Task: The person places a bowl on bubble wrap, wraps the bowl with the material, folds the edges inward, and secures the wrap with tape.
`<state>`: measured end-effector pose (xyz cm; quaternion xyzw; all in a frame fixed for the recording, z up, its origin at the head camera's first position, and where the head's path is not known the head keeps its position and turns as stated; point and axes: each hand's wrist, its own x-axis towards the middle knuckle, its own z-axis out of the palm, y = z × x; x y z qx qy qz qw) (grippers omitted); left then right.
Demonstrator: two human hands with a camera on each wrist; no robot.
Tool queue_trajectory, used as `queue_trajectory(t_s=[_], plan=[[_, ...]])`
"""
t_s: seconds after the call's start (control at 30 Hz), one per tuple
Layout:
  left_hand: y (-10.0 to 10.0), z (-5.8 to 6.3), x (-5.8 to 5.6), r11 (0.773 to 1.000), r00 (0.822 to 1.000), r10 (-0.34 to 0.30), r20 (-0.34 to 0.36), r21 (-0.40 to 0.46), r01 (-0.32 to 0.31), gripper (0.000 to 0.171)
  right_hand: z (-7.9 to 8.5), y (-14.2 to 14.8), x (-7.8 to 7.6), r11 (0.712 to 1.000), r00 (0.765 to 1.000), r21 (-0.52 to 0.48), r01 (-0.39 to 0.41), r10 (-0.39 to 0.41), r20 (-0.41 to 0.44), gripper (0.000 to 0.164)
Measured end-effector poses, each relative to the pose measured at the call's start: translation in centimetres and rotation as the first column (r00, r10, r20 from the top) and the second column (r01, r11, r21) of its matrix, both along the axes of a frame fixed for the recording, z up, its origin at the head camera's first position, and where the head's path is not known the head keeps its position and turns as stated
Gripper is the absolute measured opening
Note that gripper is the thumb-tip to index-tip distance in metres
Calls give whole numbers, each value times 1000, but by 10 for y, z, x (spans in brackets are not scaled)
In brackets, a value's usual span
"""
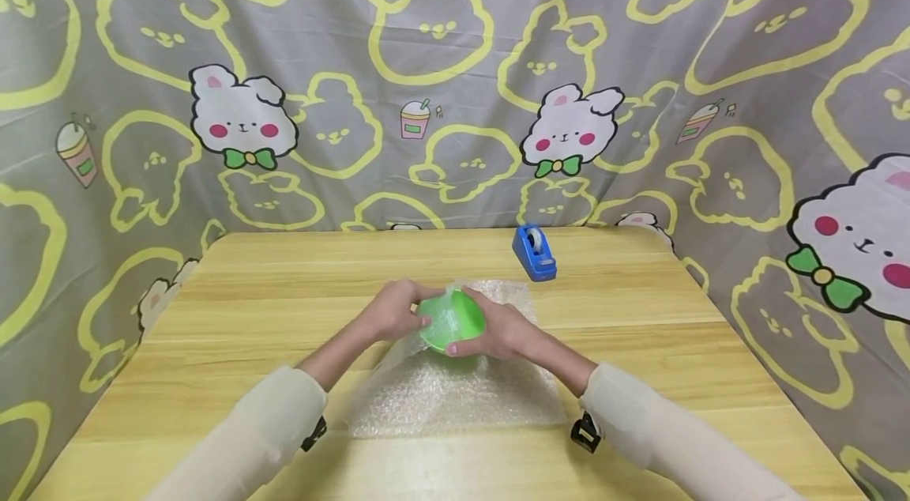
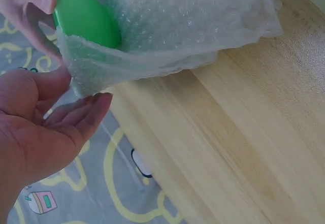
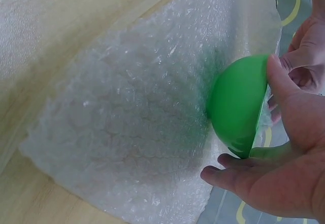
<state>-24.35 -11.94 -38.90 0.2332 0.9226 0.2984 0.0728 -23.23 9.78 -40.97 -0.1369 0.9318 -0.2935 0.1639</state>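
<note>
A green bowl (image 1: 471, 318) is tipped on its side over a sheet of clear bubble wrap (image 1: 455, 398). My left hand (image 1: 394, 311) pinches a flap of the wrap, which is folded over the left part of the bowl's opening. In the left wrist view, that flap (image 2: 91, 64) runs between the thumb and fingers. My right hand (image 1: 501, 327) holds the bowl by its rim on the right. From the right wrist, the bowl's rounded outside (image 3: 236, 104) faces the wrap, with the thumb and fingers at its rim.
A blue tape dispenser (image 1: 535, 252) with a roll in it stands behind the wrap, to the right. Everything lies on a wooden table (image 1: 284, 272). Cartoon-patterned grey curtain (image 1: 455, 50) hangs along its back and sides.
</note>
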Motion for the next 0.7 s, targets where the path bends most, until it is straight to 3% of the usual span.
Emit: queue_trajectory(t_s=[0.13, 0.37, 0.7], plan=[[-1, 3, 3, 997, 998, -35, 49, -71, 38, 54, -1, 0, 0, 1000, 1000, -13, -2, 3, 7, 111], [-4, 9, 6, 988, 983, -51, 176, -134, 76, 79, -1, 0, 0, 1000, 1000, -4, 7, -7, 0, 111], [-2, 4, 4, 990, 988, -53, 148, -119, 71, 79, -2, 1, 0, 1000, 1000, -20, 6, -6, -5, 111]])
